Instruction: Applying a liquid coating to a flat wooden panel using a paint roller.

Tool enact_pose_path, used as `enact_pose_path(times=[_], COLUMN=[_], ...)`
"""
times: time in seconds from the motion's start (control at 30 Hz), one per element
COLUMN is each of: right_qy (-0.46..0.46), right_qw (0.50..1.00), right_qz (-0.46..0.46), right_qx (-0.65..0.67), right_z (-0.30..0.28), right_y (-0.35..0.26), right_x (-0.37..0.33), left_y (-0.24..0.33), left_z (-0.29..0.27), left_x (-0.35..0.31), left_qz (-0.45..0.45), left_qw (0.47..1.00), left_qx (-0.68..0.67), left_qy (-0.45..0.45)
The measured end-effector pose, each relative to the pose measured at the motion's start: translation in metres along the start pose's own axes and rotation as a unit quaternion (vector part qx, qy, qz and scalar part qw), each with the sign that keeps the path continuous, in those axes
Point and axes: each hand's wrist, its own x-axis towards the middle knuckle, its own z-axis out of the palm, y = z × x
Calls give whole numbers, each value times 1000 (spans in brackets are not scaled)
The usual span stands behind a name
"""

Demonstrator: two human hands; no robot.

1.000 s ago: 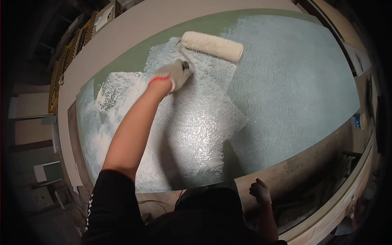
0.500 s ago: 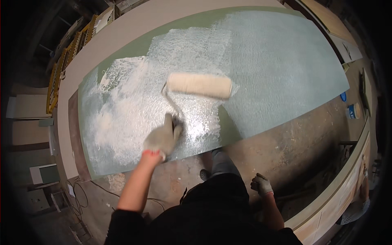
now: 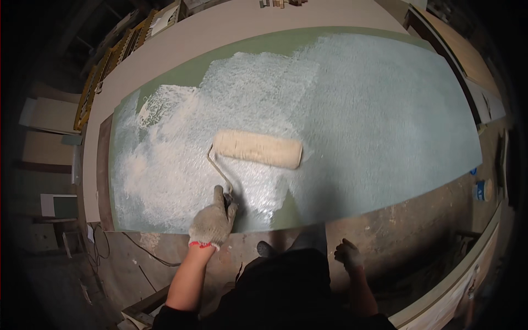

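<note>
The left hand [image 3: 212, 225], in a knit work glove with a red cuff edge, is at lower centre-left of the frame, its fingers closed around the handle of a paint roller [image 3: 257, 148], one digit stretched forward along the grip, probably to steady the roller's angle. The pale, fuzzy sleeve lies near the middle of the frame, long side running left to right with its right end slightly lower; the bent wire frame [image 3: 221, 173] joins it at its left end, so the handle points back toward the body, which would suit pushing and pulling. Beneath it, the green panel [image 3: 184, 71] lies flat on a larger beige board [image 3: 220, 27], a position that likely stops the wet white coating [image 3: 165, 159] from running. That coating is thick at left and thinner at right; bare green shows along the upper edge and in a wedge at lower centre. The right hand [image 3: 348, 254], also gloved, hangs apart from the panel at lower right, fingers curled; whether they enclose anything, I cannot tell. At the right edge of the frame sits a round tub [image 3: 484, 190] with a blue label, its contents hidden from this angle.
</note>
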Motion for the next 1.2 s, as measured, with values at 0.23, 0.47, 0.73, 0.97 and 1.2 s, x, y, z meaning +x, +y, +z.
enact_pose_path(times=[0.23,0.47,0.73,0.97,1.2], right_qy=[-85,-60,-47,-44,-269], right_qw=[986,976,999,992,746], right_qz=[50,57,-4,35,-43], right_qx=[135,204,-6,-116,-607], right_z=[-96,-164,-150,-99,54], right_y=[-66,-114,-127,-140,-156], right_x=[30,16,38,10,-123], left_y=[134,175,145,97,87], left_z=[-78,-133,-19,79,84], left_x=[245,381,145,-84,-148], left_qz=[0,-30,-4,-76,-43], left_qw=[995,995,993,991,961], left_qx=[25,6,-57,-113,-271], left_qy=[94,95,104,-6,-32])
